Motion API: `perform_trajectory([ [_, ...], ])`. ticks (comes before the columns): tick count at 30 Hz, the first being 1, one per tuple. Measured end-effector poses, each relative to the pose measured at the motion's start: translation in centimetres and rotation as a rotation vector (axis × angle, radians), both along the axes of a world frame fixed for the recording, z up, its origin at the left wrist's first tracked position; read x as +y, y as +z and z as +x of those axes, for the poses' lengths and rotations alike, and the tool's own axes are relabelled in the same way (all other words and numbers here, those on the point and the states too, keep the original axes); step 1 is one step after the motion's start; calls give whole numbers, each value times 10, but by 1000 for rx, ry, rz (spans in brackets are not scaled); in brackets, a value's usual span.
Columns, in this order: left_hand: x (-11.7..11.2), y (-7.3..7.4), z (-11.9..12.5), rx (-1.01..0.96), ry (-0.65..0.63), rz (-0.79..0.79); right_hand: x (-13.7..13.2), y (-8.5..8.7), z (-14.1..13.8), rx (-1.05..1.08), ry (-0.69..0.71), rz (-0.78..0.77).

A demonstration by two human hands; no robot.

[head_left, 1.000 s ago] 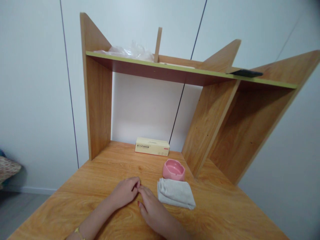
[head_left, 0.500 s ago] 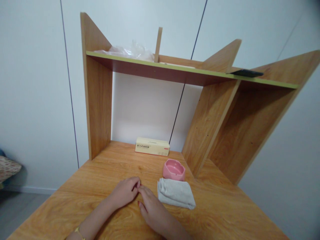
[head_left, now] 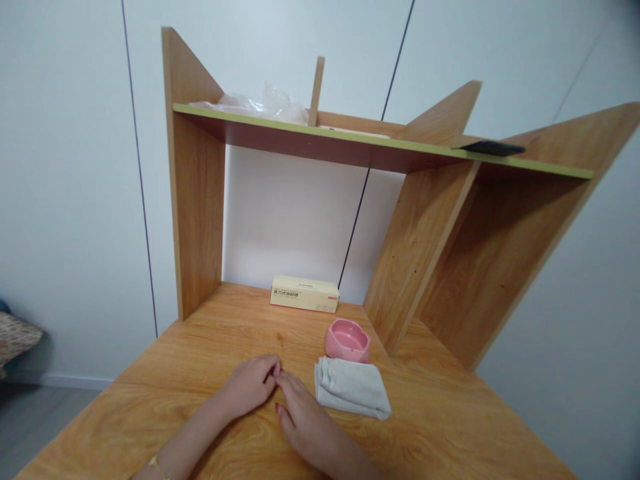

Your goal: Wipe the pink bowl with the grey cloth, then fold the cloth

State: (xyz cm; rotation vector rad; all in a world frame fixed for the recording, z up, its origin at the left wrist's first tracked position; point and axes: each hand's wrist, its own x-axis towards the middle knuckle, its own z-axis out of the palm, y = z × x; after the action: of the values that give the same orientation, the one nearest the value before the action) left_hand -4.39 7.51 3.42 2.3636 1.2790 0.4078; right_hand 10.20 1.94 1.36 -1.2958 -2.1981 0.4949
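Note:
Both of my hands rest palm down on the wooden desk (head_left: pixel 165 373), near its front edge, with their fingertips touching. My left hand (head_left: pixel 250 385) lies with its fingers together and slightly bent, holding nothing. My right hand (head_left: pixel 305 420) lies flat with nothing in it. A folded grey cloth (head_left: pixel 351 388) lies just right of my right hand. Behind the cloth and touching it stands a pink ashtray (head_left: pixel 347 339). A gold bracelet (head_left: pixel 159 467) is on my left wrist.
A cream carton (head_left: pixel 304 294) lies at the back of the desk against the wall. The wooden hutch has an upper shelf (head_left: pixel 320 135) with crumpled clear plastic (head_left: pixel 255 103) on the left and a dark flat object (head_left: pixel 493 147) on the right.

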Motion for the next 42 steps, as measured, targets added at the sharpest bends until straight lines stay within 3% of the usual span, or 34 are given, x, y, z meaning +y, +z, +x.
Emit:
perform_trajectory([
  [17,1,-2,-1,-34,-11,13,0,4,0,-29,21,-7],
  [25,1,-2,-1,-33,-46,55,2,1,0,-37,27,62],
  [29,-5,3,2,33,-125,67,12,34,16,-35,-149,121],
  [32,-14,4,7,108,-205,73,28,66,52,-88,-475,219],
  [34,-20,4,11,138,-254,106,40,80,84,-213,-733,168],
  [37,-26,3,16,158,-309,169,53,81,129,-264,-893,-106],
  [42,-29,1,18,151,-329,201,62,57,159,-219,-796,-305],
])
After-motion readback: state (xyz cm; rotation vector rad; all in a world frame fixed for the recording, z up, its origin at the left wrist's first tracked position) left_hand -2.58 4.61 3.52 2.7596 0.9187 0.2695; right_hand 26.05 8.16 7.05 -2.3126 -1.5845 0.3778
